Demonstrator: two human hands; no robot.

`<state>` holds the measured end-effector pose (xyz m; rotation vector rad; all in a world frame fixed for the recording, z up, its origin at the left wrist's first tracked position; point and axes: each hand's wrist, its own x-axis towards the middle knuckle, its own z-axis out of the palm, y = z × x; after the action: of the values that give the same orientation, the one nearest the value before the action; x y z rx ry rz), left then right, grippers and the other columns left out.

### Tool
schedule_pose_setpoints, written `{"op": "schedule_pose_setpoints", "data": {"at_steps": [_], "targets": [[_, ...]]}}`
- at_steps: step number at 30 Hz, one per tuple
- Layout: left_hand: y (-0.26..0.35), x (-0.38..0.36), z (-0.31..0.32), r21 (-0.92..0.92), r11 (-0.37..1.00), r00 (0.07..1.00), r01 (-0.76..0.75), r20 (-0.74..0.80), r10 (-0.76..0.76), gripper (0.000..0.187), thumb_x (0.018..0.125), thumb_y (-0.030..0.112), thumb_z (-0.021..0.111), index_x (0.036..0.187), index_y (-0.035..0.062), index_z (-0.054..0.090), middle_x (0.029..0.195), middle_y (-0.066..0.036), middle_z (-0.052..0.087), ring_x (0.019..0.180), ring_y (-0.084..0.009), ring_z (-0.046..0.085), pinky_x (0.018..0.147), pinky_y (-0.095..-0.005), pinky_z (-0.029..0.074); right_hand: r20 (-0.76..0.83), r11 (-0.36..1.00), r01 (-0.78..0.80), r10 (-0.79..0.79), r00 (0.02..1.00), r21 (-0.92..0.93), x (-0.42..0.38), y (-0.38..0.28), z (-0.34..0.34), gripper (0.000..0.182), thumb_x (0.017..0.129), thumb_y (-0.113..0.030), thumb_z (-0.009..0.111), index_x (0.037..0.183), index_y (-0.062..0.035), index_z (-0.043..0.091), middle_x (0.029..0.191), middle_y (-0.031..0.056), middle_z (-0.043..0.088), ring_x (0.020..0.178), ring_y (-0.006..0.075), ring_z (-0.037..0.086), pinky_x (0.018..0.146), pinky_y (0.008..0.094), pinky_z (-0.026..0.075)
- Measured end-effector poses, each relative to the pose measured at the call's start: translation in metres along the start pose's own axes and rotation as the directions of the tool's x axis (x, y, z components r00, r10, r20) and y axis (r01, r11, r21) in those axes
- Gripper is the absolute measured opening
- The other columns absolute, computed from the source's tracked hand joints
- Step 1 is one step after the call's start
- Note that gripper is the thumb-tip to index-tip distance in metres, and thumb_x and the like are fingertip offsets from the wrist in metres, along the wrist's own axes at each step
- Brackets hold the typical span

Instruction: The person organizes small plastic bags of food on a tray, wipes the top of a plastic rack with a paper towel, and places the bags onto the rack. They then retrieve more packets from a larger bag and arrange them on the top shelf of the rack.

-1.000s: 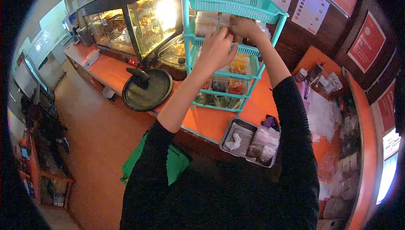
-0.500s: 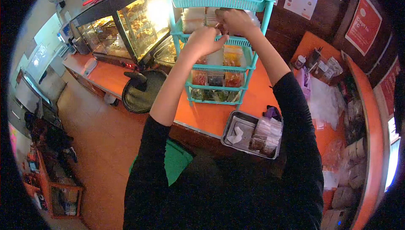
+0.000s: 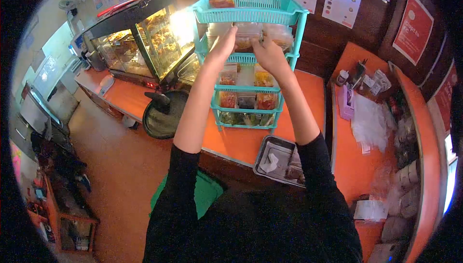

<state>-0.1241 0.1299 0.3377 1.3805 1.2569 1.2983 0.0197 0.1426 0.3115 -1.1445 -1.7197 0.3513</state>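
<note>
My left hand (image 3: pixel 223 48) reaches into the second tier of a turquoise plastic rack (image 3: pixel 251 18), its fingers stretched out along the left side of the clear plastic packets (image 3: pixel 248 30) there. From the right, my right hand (image 3: pixel 272 55) has thumb and fingers closed at the edge of a packet in the same tier; the exact grip is partly hidden. More bagged packets (image 3: pixel 277 34) stand just beyond the right fingers. Lower tiers hold a packet with yellow contents (image 3: pixel 264 77), red-filled packets (image 3: pixel 266 100) and dark green ones (image 3: pixel 246 117).
A metal tray (image 3: pixel 263 161) with packets and a crumpled tissue sits at the orange counter's (image 3: pixel 231 141) front edge. Left of the rack are a stone mortar (image 3: pixel 166 116) and a lit glass food warmer (image 3: pixel 130 41). Plastic bags (image 3: pixel 371 120) lie on the right counter.
My hands were together higher up at the second tier; now they are lower and apart, on either side of the middle packets. The view has shifted slightly.
</note>
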Motion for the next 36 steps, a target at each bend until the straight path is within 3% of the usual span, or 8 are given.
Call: {"op": "schedule_pose_setpoints", "data": {"at_steps": [7, 12, 14, 16, 18, 21, 24, 36], "targets": [[-0.015, 0.057, 0.005, 0.608, 0.752, 0.960, -0.255, 0.069, 0.270, 0.068, 0.095, 0.051, 0.035, 0.141, 0.0001, 0.029, 0.146, -0.016, 0.032, 0.135, -0.0283, 0.030, 0.109, -0.0378, 0.027, 0.077, 0.989, 0.097, -0.106, 0.991, 0.109, 0.077, 0.052, 0.068, 0.049, 0.091, -0.039, 0.041, 0.127, -0.0071, 0.052, 0.136, 0.0263, 0.041, 0.124, 0.0468, 0.038, 0.105, 0.0457, 0.032], [-0.003, 0.043, 0.023, 0.443, 0.891, 0.974, -0.100, -0.140, 0.179, 0.073, 0.092, 0.058, 0.036, 0.144, 0.0074, 0.026, 0.147, -0.015, 0.032, 0.135, -0.0288, 0.029, 0.109, -0.0375, 0.026, 0.164, 0.939, -0.267, 0.234, 0.958, 0.217, 0.092, 0.038, 0.060, 0.053, 0.093, -0.042, 0.038, 0.131, -0.0053, 0.047, 0.142, 0.0242, 0.035, 0.130, 0.0386, 0.035, 0.108, 0.0442, 0.028], [0.001, 0.032, 0.017, 0.506, 0.855, 0.972, -0.112, -0.122, 0.199, 0.077, 0.089, 0.062, 0.039, 0.144, 0.0093, 0.026, 0.145, -0.012, 0.033, 0.133, -0.0265, 0.033, 0.106, -0.0372, 0.030, 0.303, 0.591, -0.423, 0.297, 0.906, 0.686, 0.097, 0.058, 0.066, 0.063, 0.090, -0.051, 0.043, 0.137, -0.0089, 0.042, 0.139, 0.0151, 0.043, 0.127, 0.0293, 0.040, 0.103, 0.0414, 0.032], [0.015, 0.004, 0.013, 0.225, 0.974, 0.999, -0.031, 0.039, 0.023, 0.086, 0.089, 0.065, 0.033, 0.146, 0.0033, 0.016, 0.153, -0.013, 0.016, 0.140, -0.0286, 0.017, 0.106, -0.0405, 0.031, 0.256, 0.928, -0.275, 0.210, 0.944, 0.252, 0.106, 0.048, 0.072, 0.061, 0.092, -0.045, 0.042, 0.132, 0.0016, 0.043, 0.128, 0.0225, 0.051, 0.120, 0.0345, 0.049, 0.101, 0.0411, 0.038], [-0.007, 0.039, -0.008, 0.133, 0.991, 0.999, -0.007, 0.034, 0.003, 0.079, 0.084, 0.059, 0.053, 0.140, 0.0048, 0.036, 0.141, -0.009, 0.041, 0.126, -0.0214, 0.041, 0.093, -0.0316, 0.042, 0.213, 0.550, -0.391, 0.359, 0.909, 0.738, 0.080, 0.030, 0.061, 0.073, 0.089, -0.061, 0.040, 0.136, -0.0045, 0.040, 0.130, 0.0167, 0.049, 0.116, 0.0269, 0.049, 0.098, 0.0412, 0.038], [-0.012, 0.053, -0.022, 0.256, 0.966, 0.935, 0.018, 0.339, -0.107, 0.029, 0.079, 0.016, 0.068, 0.106, 0.0066, 0.065, 0.101, -0.001, 0.065, 0.089, -0.0107, 0.057, 0.079, -0.0254, 0.044, 0.313, 0.478, -0.459, 0.355, 0.881, 0.749, 0.078, 0.025, 0.054, 0.074, 0.089, -0.063, 0.035, 0.135, -0.0048, 0.041, 0.122, 0.0167, 0.054, 0.110, 0.0282, 0.054, 0.093, 0.0426, 0.042], [-0.028, 0.090, -0.019, 0.436, 0.892, 0.917, 0.116, 0.298, -0.265, 0.018, 0.069, 0.013, 0.066, 0.086, 0.0080, 0.070, 0.088, -0.004, 0.067, 0.082, -0.0094, 0.057, 0.066, -0.0221, 0.043, 0.417, 0.368, -0.518, 0.321, 0.850, 0.772, 0.084, 0.034, 0.058, 0.073, 0.090, -0.062, 0.035, 0.134, -0.0040, 0.042, 0.121, 0.0167, 0.055, 0.108, 0.0283, 0.055, 0.091, 0.0423, 0.044], [-0.011, 0.063, 0.025, 0.438, 0.897, 0.997, 0.065, -0.060, -0.042, 0.034, 0.063, 0.009, 0.064, 0.097, 0.0043, 0.066, 0.085, -0.009, 0.063, 0.069, -0.0186, 0.053, 0.056, -0.0330, 0.043, 0.378, 0.416, -0.547, 0.423, 0.823, 0.726, 0.092, 0.028, 0.056, 0.075, 0.091, -0.059, 0.036, 0.129, 0.0058, 0.044, 0.120, 0.0177, 0.056, 0.106, 0.0269, 0.057, 0.088, 0.0395, 0.046]]}}
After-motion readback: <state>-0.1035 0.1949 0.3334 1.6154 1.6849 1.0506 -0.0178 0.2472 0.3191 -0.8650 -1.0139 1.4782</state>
